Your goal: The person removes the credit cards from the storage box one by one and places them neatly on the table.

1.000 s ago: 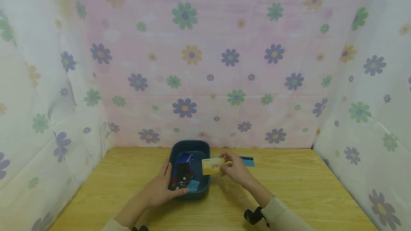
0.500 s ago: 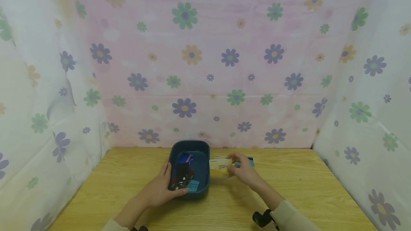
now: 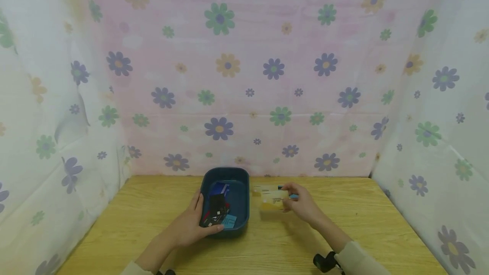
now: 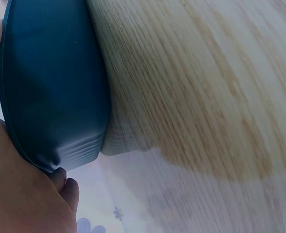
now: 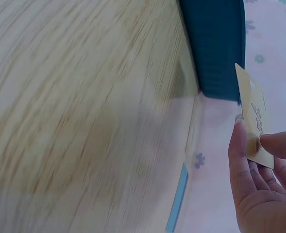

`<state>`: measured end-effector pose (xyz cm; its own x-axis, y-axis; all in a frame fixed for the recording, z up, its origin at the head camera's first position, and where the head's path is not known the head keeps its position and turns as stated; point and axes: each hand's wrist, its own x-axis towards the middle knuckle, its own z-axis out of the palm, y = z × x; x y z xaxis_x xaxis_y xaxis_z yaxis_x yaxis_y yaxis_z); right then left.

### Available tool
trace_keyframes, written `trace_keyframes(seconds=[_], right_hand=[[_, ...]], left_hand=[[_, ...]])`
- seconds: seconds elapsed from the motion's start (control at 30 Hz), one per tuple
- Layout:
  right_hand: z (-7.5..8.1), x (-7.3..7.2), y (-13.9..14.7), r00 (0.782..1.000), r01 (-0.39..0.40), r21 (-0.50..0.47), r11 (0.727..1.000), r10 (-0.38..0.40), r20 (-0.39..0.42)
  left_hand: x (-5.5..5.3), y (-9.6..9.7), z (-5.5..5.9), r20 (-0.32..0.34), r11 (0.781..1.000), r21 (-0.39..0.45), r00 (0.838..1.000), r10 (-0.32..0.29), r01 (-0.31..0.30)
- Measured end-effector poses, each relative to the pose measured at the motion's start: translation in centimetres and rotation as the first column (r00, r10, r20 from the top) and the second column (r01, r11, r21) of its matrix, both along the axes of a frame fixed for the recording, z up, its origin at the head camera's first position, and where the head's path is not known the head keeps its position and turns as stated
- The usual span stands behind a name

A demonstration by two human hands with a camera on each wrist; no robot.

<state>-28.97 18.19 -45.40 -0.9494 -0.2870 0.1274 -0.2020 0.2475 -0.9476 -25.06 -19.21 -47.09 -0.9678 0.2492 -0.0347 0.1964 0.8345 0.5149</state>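
The right hand (image 3: 304,205) pinches the yellow card (image 3: 272,200), thumb against fingers. The card has shifted rightward from the rim of the bin (image 3: 239,202) to above the table (image 3: 282,245), near the blue card (image 3: 294,197). The left hand (image 3: 188,224) grips the bin; the card's removal appears complete.

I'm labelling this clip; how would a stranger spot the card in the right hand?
On the wooden table sits a dark blue bin. Just right of it, the right hand pinches the card, pale yellow, unlike the blue card behind.
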Motion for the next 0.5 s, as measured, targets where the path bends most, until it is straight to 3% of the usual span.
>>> trace_keyframes(seconds=[0.5], right_hand=[[-0.5,-0.2,4.6,0.996,0.092,0.061,0.994,-0.093,0.012]], left_hand=[[-0.1,-0.1,-0.1,0.009,1.0,0.007,1.0,0.006,-0.006]])
